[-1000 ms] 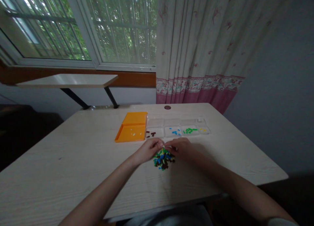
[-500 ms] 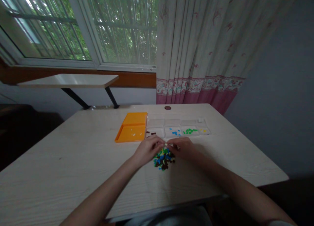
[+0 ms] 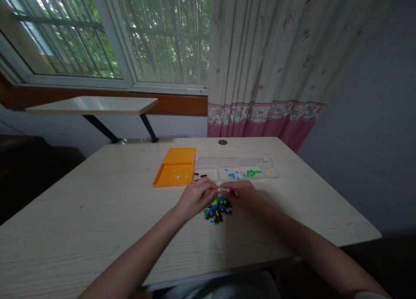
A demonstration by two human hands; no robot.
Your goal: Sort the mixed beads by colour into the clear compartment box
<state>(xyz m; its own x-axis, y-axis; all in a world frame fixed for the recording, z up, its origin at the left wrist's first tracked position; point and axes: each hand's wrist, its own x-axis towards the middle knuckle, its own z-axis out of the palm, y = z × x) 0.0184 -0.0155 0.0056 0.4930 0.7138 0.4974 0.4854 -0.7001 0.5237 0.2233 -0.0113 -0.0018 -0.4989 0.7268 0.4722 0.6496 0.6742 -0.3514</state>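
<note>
My left hand [image 3: 197, 196] and my right hand [image 3: 242, 192] meet at the fingertips over the far side of a pile of small plastic building bricks [image 3: 217, 210]. Both are closed in a pinch, with a tiny pale brick [image 3: 219, 189] between their fingertips; its exact shape is too small to make out. Blue, green, dark brown and pale yellow bricks make up the pile, heaped loosely on the table below my fingers. My right hand's lower fingers are curled near the pile's edge.
Beyond my hands lies a clear compartment tray [image 3: 227, 162] with brown, blue, green and yellow pieces sorted in its near compartments. To its left an open orange case [image 3: 178, 157] holds a few white pieces. A raised shelf [image 3: 97, 105] stands at the table's back left.
Both hands stay pinched together over the pile, with only slight finger movement. The view has shifted very slightly; the tray and pile look the same.
</note>
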